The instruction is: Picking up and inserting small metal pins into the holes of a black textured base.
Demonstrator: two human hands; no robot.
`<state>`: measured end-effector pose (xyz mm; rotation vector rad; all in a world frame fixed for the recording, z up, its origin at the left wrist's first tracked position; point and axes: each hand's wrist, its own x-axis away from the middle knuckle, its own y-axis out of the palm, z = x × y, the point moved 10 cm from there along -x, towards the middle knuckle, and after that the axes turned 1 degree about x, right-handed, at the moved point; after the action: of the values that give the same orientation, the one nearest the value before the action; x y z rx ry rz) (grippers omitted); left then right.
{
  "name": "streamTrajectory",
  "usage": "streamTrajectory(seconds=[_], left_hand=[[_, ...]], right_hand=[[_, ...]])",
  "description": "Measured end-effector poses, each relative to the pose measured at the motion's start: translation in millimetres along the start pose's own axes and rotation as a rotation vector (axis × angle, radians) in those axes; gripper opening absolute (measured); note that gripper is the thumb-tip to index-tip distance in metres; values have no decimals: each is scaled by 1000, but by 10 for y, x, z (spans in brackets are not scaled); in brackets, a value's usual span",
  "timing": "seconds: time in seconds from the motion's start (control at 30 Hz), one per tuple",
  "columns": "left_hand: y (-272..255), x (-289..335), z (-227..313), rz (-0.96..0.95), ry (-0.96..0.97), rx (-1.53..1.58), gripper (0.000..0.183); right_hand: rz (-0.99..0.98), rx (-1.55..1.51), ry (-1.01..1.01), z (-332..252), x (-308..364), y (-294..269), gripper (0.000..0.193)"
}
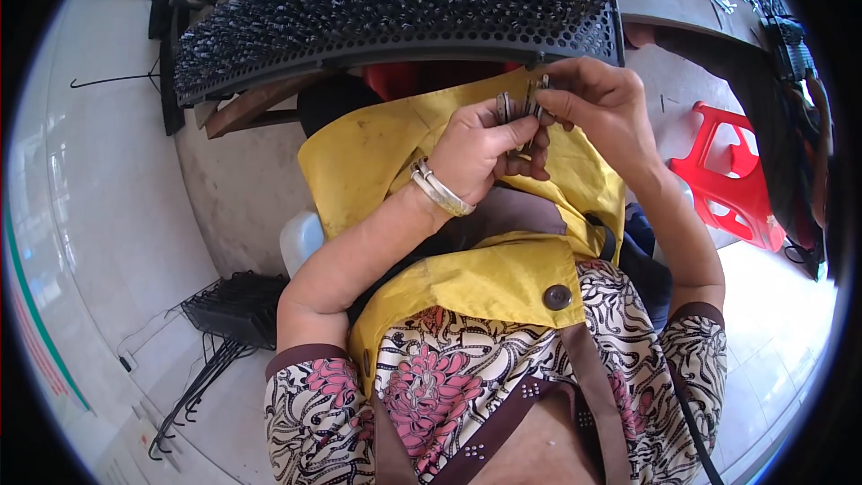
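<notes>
In the head view, the left grip (pixel 478 149) clasps small metal pieces (pixel 504 108), and here's the right grip (pixel 600 106) pinching at their tops! Just beyond both grips, the perforated black rack (pixel 503 43); beneath them, a yellow apron (pixel 359 154).

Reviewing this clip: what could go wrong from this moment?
1. The left hand holds several small metal pieces at once, with the right hand at them too; one might slip out and drop onto the yellow apron.
2. Both hands are near the front edge of the black perforated tray, densely packed with small dark pieces; a knock could perhaps disturb some.
</notes>
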<state>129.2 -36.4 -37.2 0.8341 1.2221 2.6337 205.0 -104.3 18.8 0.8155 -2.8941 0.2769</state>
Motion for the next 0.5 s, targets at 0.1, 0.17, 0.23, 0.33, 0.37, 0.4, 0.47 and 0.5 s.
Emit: streamTrajectory(seconds=[0.1, 0.17, 0.23, 0.33, 0.37, 0.4, 0.47, 0.5], left_hand=[[0, 12, -6, 42, -43, -126, 17], [16, -7, 3, 67, -44, -158, 16], [33, -45, 23, 93, -47, -189, 16], [18, -104, 83, 173, -37, -179, 16], [24, -138, 69, 178, -39, -148, 15], [28, -163, 54, 184, -41, -116, 15], [38, -194, -5, 191, -68, -101, 15], [36, -204, -46, 202, -91, -82, 15]], right_hand=[[9, -151, 116, 108, 54, -66, 11], [50, -168, 112, 144, 111, -137, 11], [89, -188, 110, 181, 139, -238, 10], [244, -170, -106, -10, 130, -541, 11], [376, -44, -206, -154, 158, -728, 12], [506, 84, -304, -293, 202, -880, 13], [591, 163, -378, -366, 174, -1017, 15], [618, 210, -431, -409, 159, -1062, 16]])
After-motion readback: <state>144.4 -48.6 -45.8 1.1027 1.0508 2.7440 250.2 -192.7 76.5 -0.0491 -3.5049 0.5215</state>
